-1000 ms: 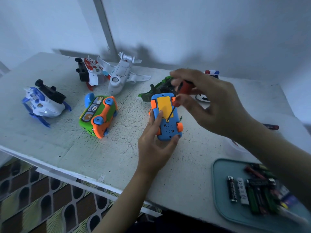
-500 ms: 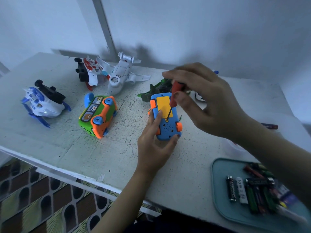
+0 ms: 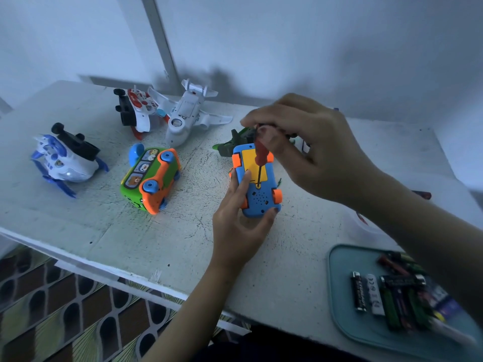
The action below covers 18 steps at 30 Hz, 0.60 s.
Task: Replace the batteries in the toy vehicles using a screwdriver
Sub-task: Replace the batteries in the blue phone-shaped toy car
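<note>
A blue toy car (image 3: 258, 199) with orange wheels lies belly-up on the white table (image 3: 183, 231), its yellow battery cover (image 3: 252, 164) facing me. My left hand (image 3: 240, 220) grips the car from below, thumb at its near end and a finger along its left side. My right hand (image 3: 311, 150) pinches the red handle of a screwdriver (image 3: 261, 158) held nearly upright. The screwdriver's dark shaft ends at the screw at the near edge of the yellow cover.
A green and orange toy bus (image 3: 151, 178) lies on its side at the left. A blue and white toy (image 3: 65, 160), a red and white toy (image 3: 136, 111) and a white plane (image 3: 188, 113) sit farther back. A dark green toy (image 3: 235, 142) lies behind the car. A teal tray (image 3: 339, 296) holds several batteries (image 3: 371, 296).
My right hand has shifted left and raised the screwdriver from a slant to nearly upright over the screw. My left hand and the blue car have stayed put.
</note>
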{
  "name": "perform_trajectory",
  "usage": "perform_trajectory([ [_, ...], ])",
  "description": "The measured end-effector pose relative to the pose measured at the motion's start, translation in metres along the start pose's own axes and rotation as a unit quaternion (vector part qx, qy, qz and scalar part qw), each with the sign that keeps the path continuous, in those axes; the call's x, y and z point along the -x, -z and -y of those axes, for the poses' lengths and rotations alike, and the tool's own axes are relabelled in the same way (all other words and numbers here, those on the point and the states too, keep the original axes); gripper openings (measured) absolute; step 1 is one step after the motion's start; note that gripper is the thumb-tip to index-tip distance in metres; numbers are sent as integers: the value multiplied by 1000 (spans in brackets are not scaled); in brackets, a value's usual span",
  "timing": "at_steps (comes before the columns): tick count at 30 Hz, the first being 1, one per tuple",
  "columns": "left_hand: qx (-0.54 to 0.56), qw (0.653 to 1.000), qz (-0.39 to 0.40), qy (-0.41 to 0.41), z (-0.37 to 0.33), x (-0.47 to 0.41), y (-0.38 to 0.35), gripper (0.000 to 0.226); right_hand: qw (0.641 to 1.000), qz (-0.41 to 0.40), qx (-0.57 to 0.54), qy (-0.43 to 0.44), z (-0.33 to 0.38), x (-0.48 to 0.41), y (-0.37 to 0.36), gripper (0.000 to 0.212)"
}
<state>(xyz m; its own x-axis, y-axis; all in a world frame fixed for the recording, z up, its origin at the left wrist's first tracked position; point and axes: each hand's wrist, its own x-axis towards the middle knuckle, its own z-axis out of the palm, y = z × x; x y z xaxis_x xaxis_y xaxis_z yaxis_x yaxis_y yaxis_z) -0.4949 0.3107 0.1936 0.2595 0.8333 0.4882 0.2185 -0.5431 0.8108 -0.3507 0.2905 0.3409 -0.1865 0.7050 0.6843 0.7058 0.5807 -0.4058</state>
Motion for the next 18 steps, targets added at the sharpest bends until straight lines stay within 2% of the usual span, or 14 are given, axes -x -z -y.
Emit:
perform_trajectory([
  [3,3,1000,6,-1,0,0,0,72,999,-11,-37,-7,3,-1,0,27],
  [6,6,1000,6,-5,0,0,0,73,981,7,-179,-80,7,-4,3,32],
  [9,0,1000,2,-11,1,0,0,73,960,21,-265,-92,8,-8,6,39],
  [13,-2,1000,-1,-9,1,-1,0,73,977,16,-193,-86,4,-12,7,23],
  [18,-3,1000,-1,-10,0,0,0,73,993,-37,-74,-85,4,-12,1,19],
])
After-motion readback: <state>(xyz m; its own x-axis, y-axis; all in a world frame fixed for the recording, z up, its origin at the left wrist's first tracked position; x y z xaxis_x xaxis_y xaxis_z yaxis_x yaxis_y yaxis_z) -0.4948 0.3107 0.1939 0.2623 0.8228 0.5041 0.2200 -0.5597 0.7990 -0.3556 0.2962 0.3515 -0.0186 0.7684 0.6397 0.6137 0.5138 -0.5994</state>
